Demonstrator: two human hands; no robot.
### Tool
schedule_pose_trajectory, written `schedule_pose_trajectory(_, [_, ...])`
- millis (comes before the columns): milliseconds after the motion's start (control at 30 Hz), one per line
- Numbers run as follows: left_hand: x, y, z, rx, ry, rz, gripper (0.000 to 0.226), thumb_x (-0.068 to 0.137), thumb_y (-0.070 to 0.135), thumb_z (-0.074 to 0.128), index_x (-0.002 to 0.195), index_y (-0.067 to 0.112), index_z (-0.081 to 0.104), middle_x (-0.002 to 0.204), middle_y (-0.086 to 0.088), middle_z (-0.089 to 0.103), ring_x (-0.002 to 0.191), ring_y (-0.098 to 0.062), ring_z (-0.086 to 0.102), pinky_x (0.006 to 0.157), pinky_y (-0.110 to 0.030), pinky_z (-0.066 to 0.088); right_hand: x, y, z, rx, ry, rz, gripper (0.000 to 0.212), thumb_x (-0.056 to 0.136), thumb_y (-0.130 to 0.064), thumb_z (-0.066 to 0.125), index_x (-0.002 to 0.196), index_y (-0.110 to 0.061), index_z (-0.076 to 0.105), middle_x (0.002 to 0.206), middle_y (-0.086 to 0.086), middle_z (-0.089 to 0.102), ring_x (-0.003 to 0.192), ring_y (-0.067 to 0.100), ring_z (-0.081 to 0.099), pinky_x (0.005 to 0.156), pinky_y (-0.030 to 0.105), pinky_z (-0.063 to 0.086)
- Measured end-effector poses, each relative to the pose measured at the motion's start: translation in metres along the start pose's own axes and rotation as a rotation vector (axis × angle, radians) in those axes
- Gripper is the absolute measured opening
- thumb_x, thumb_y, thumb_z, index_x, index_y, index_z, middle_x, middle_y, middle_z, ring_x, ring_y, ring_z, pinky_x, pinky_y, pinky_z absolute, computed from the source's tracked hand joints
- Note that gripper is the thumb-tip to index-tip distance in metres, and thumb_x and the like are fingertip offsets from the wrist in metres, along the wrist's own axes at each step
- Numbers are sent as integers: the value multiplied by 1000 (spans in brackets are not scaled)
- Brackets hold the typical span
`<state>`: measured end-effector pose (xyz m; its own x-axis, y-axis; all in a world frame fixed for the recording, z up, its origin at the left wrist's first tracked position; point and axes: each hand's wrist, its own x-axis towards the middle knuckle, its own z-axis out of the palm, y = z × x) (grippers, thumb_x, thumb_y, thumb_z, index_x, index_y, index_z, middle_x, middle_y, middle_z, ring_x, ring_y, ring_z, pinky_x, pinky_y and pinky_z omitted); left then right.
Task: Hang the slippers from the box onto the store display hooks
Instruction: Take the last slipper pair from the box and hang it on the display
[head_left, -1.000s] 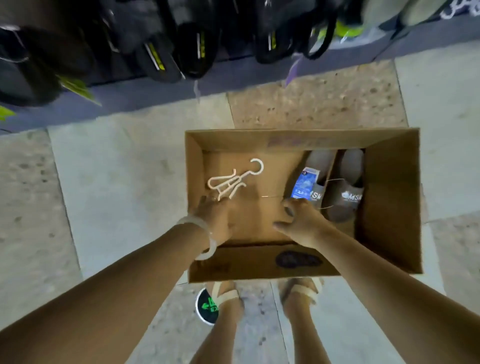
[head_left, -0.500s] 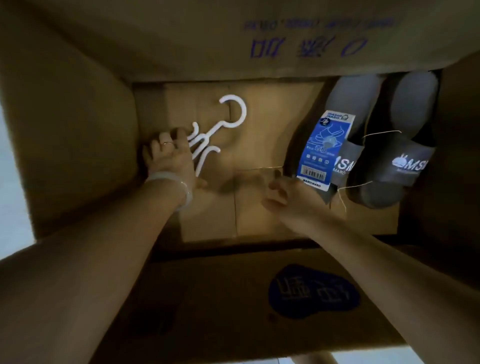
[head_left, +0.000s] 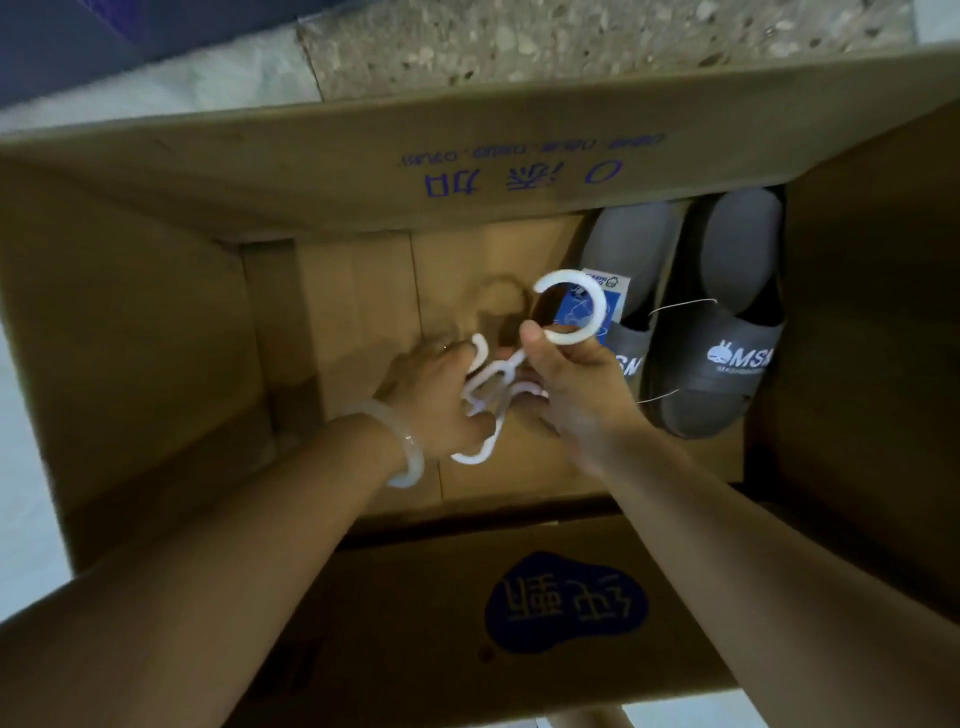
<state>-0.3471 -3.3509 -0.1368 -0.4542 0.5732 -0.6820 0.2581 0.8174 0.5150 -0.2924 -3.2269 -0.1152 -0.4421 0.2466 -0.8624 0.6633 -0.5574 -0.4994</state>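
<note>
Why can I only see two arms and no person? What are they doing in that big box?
The camera sits on the person's head and looks down, so you see only their own arms reaching out below it. Both reach into a brown cardboard box that stands on a stone floor.

The left hand, the one with the pale bangle on its wrist, and the right hand together hold white plastic hangers. The right hand's fingers pinch just under the big round hook on top.

On the right side of the box lies a pair of grey slippers with a blue paper tag. Nobody is touching them yet.
</note>
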Motion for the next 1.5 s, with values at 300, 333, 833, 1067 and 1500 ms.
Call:
schedule_pose_trajectory(300, [89,107,-2,320,-24,325,79,81,33,64,145,15,21,150,-10,29,140,-26,26,115,-36,19,-1,-32,-123,-219,495,-15,11,92,-25,55,98,-15,57,88,5,63,71,15,61,66,31,47])
schedule_pose_trajectory(333, [96,113,4,412,-77,335,85,79,38,66,145,17,18,147,-11,34,138,-28,27,116,-39,19,1,-37,-130,-295,466,-58,13,92,-24,54,103,-18,54,106,7,62,79,16,63,68,29,48])
schedule_pose_trajectory(833, [52,67,9,319,-295,101,63,90,24,50,145,30,20,136,-14,49,121,-34,49,96,-33,40,1,-34,-81,-764,-241,-33,10,93,-24,53,86,-30,58,76,-13,60,72,1,56,63,13,42])
schedule_pose_trajectory(1067, [-12,23,9,-497,-52,-305,27,80,9,67,108,10,65,96,-3,65,96,-20,60,90,-34,48,-17,-42,-17,-917,-375,-211,7,90,-25,57,95,-22,62,81,-9,60,75,5,59,69,16,48])
schedule_pose_trajectory(1500, [-1,44,23,-1708,192,-893,42,84,36,62,114,7,58,109,-8,64,96,-24,60,84,-37,50,-8,-107,-57,-469,198,-460,31,97,-23,46,99,4,61,75,1,60,64,3,58,56,9,47])
